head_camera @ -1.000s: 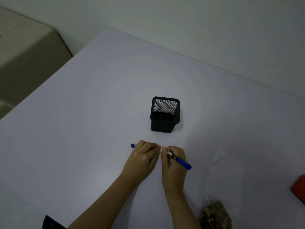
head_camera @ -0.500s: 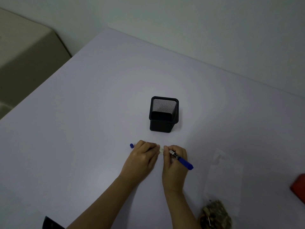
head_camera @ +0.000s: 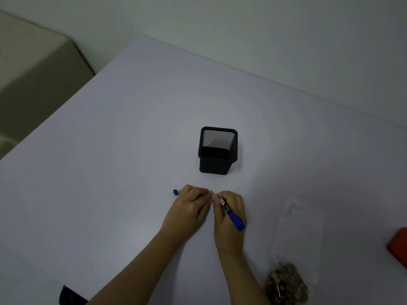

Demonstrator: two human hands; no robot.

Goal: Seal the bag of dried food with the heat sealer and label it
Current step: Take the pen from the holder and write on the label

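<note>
My right hand [head_camera: 229, 219] grips a blue marker [head_camera: 232, 214], uncapped, its blue end pointing down-right. My left hand [head_camera: 189, 208] rests fingers-down on the table just left of it, fingertips nearly touching the right hand's. Whatever lies between the fingertips is hidden now. The marker's blue cap [head_camera: 175, 192] stands on the table by my left hand. A clear plastic bag [head_camera: 299, 234] lies flat at the right, with dried brown food [head_camera: 286, 285] bunched in its near end.
A black mesh pen holder [head_camera: 218, 150] stands just beyond my hands. A red object [head_camera: 398, 247] is cut off at the right edge. A dark object [head_camera: 70, 297] pokes in at the bottom left. The table's left edge [head_camera: 44, 119] drops off.
A small pale strip showed between my fingertips half a second ago; my hands have closed together over it. The marker has tilted more upright.
</note>
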